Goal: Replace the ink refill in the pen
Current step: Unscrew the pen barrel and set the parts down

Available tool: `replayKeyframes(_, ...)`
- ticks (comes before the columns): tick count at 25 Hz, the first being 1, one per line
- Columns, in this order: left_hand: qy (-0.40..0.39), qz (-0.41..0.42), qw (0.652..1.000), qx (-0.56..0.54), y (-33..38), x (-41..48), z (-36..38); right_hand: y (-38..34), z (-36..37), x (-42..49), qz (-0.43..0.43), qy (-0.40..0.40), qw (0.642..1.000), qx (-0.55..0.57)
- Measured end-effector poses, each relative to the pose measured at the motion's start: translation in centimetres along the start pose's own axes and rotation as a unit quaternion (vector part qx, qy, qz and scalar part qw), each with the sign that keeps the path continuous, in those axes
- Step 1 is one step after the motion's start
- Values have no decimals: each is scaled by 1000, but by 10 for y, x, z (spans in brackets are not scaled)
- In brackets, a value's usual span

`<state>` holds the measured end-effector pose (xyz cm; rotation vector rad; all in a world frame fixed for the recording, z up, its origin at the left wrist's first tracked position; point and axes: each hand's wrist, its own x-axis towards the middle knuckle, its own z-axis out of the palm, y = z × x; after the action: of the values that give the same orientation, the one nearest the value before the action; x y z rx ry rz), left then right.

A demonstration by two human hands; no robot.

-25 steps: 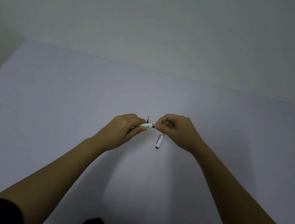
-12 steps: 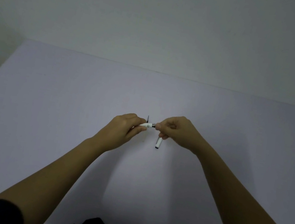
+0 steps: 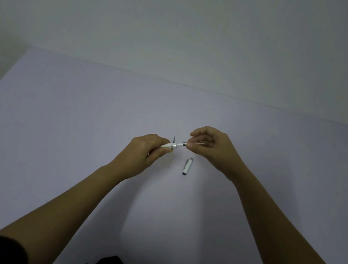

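Observation:
My left hand (image 3: 146, 153) grips the white pen barrel (image 3: 171, 146), which points right and slightly up over the table. My right hand (image 3: 210, 148) pinches the pen's silver-ringed front piece (image 3: 186, 143) at the barrel's right end, and a thin light rod shows between its fingers. A white pen cap (image 3: 187, 166) lies on the table just below my right hand. A thin dark refill (image 3: 174, 139) lies on the table behind the barrel, mostly hidden. A small yellowish piece shows under my left fingertips.
The pale lilac table (image 3: 63, 135) spreads wide around my hands, with its far edge against a plain grey wall. The table's left edge drops off at the far left. My dark clothing shows at the bottom.
My right hand has moved up and to the right, away from the pen cap, drawing the front piece a little out from the barrel. My left hand has stayed in place.

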<state>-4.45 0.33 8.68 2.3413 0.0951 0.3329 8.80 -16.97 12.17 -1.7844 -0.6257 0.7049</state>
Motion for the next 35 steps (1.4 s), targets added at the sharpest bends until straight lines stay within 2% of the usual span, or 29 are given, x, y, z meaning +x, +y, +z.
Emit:
replayKeyframes(3, 24, -111, 984, -134, -5, -8, 10, -2, -3, 2, -9, 38, 997, 66)
replayKeyframes(5, 20, -151, 971, -182, -8, -15, 19, -6, -1, 5, -20, 65, 992, 105)
replayKeyframes(10, 6, -196, 960, -202, -10, -23, 31, -11, -14, 13, -28, 132, 979, 150)
replayKeyframes(13, 23, -198, 958, -208, -11, -17, 28, 16, -16, 14, 61, 171, 974, 136)
replayKeyframes(15, 32, -201, 957, -208, -12, -12, 25, 44, -8, 10, 146, 174, 969, 92)
replayKeyframes(18, 39, -204, 955, -210, -14, -10, 24, 84, 1, 3, 244, 138, 956, -84)
replayKeyframes(22, 33, -211, 955, -204, -25, -11, 29, 109, 11, 4, 281, 85, 926, -237)
replayKeyframes(30, 34, -223, 955, -194, -36, -5, 34, 120, 23, 12, 253, 157, 933, -200)
replayKeyframes(35, 34, -221, 956, -190, -37, -2, 36, 130, 28, 8, 233, 167, 936, -204)
